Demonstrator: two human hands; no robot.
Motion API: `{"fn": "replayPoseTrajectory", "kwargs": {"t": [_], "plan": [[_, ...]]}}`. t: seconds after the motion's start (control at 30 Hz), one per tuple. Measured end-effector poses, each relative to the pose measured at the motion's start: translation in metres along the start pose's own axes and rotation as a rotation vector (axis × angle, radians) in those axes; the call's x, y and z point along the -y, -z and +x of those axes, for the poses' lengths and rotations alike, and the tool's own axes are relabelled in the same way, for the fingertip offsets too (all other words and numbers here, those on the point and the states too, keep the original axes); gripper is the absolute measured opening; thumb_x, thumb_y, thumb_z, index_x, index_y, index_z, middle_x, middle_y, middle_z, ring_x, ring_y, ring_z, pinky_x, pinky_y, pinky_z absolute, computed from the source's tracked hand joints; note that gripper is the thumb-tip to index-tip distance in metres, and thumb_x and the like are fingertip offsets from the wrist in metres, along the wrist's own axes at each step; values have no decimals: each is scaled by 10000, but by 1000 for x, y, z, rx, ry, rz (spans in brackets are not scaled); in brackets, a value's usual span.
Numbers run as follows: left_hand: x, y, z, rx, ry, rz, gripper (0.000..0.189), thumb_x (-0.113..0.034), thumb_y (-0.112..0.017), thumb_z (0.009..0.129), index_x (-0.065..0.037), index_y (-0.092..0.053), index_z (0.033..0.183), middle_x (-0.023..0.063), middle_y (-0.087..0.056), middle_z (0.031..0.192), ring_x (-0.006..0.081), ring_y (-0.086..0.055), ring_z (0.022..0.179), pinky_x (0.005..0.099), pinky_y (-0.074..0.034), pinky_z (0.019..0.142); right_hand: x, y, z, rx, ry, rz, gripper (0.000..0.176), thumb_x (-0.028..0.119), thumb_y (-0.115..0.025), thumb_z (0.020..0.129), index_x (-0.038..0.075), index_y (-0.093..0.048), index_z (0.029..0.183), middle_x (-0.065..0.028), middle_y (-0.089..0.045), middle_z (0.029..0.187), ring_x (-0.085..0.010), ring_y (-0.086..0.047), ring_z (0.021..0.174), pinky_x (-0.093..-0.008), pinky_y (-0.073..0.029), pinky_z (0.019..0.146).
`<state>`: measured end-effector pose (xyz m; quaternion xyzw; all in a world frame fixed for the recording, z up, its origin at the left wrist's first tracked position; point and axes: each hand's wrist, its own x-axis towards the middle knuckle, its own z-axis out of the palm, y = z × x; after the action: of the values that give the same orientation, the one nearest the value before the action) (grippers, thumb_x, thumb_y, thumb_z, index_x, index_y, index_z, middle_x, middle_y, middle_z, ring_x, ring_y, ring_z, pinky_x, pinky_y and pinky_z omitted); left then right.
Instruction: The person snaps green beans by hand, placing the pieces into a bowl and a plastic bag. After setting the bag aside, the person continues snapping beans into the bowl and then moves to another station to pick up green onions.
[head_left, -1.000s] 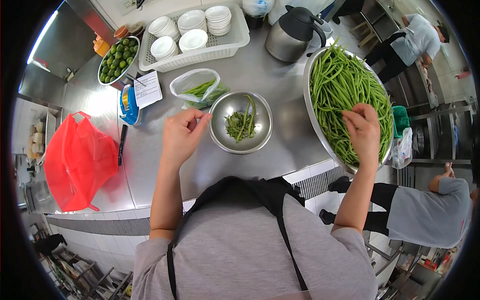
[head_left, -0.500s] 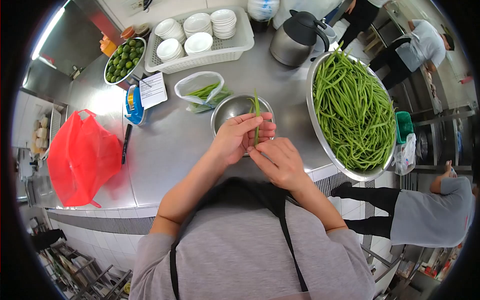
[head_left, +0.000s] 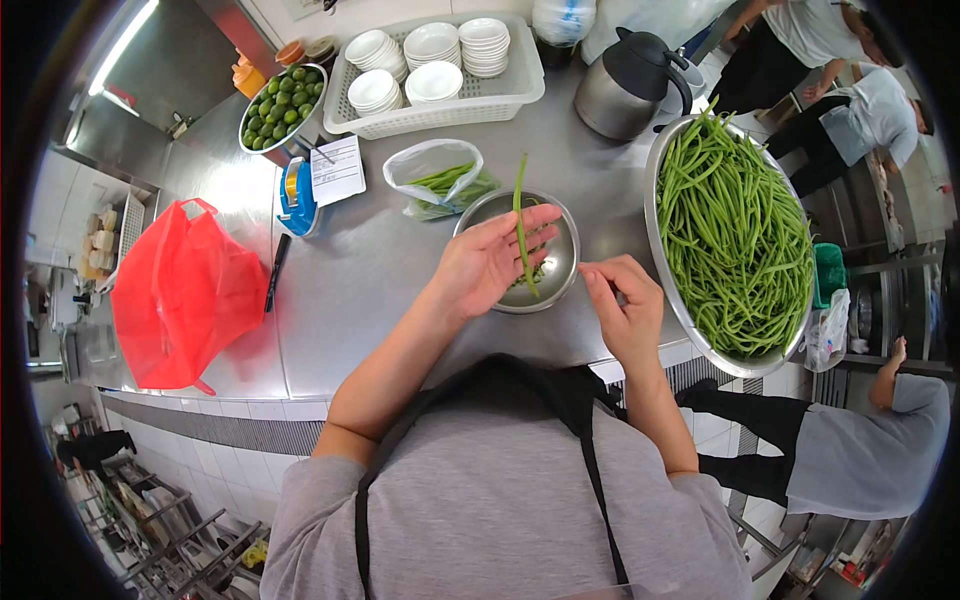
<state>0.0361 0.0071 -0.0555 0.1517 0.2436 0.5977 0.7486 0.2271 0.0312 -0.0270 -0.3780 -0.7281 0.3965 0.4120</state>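
My left hand (head_left: 475, 268) is over a small steel bowl (head_left: 569, 250), palm up, holding a green bean (head_left: 521, 185) against the fingers with the thumb. The bean stands lengthwise, its upper end past the fingers. Small green scraps (head_left: 530, 277) lie in the bowl, partly hidden by the hand. My right hand (head_left: 630, 312) is at the bowl's right side, thumb and index finger pinched together; what lies between them, if anything, is too small to tell. Further right, a large steel basin (head_left: 655, 240) is heaped with green beans (head_left: 735, 235).
Behind the bowl lies a clear plastic bag (head_left: 400, 165) of cut beans. A white basket (head_left: 430, 118) of small dishes, a thermal jug (head_left: 612, 100), a bowl of green limes (head_left: 285, 105), a tape dispenser (head_left: 297, 200), a marker (head_left: 277, 272) and a red bag (head_left: 185, 300) surround it. Co-workers (head_left: 860, 440) stand at right.
My right hand has moved away from the bean, to the right of the bowl. My left hand has opened somewhat around the bean. The whole view has shifted slightly.
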Motion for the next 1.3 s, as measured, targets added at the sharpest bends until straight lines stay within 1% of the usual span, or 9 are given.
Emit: {"fn": "replayPoseTrajectory", "kwargs": {"t": [0.23,0.37,0.47,0.6,0.83,0.97,1.03,1.1,1.3], "plan": [[6,-8,-7,165,-45,16,424,-252,-384,918,17,-458,1238,119,-361,1374,184,-402,1211,350,-325,990,-4,-23,19,285,-284,443,110,75,-635,792,-17,-649,850,-22,-580,720,-56,-478,577,-210,-370,530],[5,-11,-9,105,-157,129,381,-229,-420,917,13,-489,1202,103,-472,1268,188,-474,1106,348,-353,955,2,-29,22,330,-284,460,151,109,-664,774,-24,-645,840,-18,-584,716,-46,-475,580,-214,-372,519],[-2,-2,-10,-27,-291,367,299,-189,-487,896,0,-562,1115,100,-544,1152,157,-519,1006,324,-409,883,5,-24,25,356,-319,219,170,122,-685,749,-23,-642,826,-32,-581,694,-58,-480,558,-224,-376,500],[-9,-5,-11,-114,-350,474,177,-96,-596,845,-16,-617,1001,37,-631,920,93,-579,765,251,-482,719,12,-22,26,312,-145,26,161,121,-689,727,-11,-644,807,-65,-572,688,-113,-503,530,-247,-386,485],[-6,-7,-13,-164,-339,536,176,-101,-583,855,-1,-610,997,38,-625,851,91,-586,737,242,-497,703,9,-29,24,168,245,-343,88,87,-647,726,27,-643,790,-89,-524,704,-254,-544,569,-338,-445,523],[-7,-10,-16,-192,-395,670,164,-101,-580,856,7,-606,976,44,-623,843,92,-587,722,232,-503,684,15,-30,22,205,239,-424,62,86,-638,732,36,-631,769,-83,-499,696,-255,-544,577,-355,-455,546],[-6,-11,-17,-215,-412,690,163,-105,-574,861,11,-602,973,44,-621,841,95,-588,713,232,-505,679,13,-30,23,206,216,-269,59,80,-638,730,33,-620,761,-79,-487,686,-250,-538,588,-357,-442,543],[-4,-5,-16,-228,-332,307,175,-119,-549,875,14,-589,981,40,-616,829,98,-590,707,237,-517,665,10,-32,24,189,258,-250,67,79,-642,728,36,-624,777,-77,-489,689,-245,-535,596,-352,-434,541],[-5,18,-7,-312,-267,29,187,-143,-524,887,1,-579,992,31,-613,815,88,-589,715,237,-533,663,6,-34,15,126,378,-217,155,68,-649,721,64,-650,877,-61,-535,737,-224,-531,611,-335,-418,557]]}}
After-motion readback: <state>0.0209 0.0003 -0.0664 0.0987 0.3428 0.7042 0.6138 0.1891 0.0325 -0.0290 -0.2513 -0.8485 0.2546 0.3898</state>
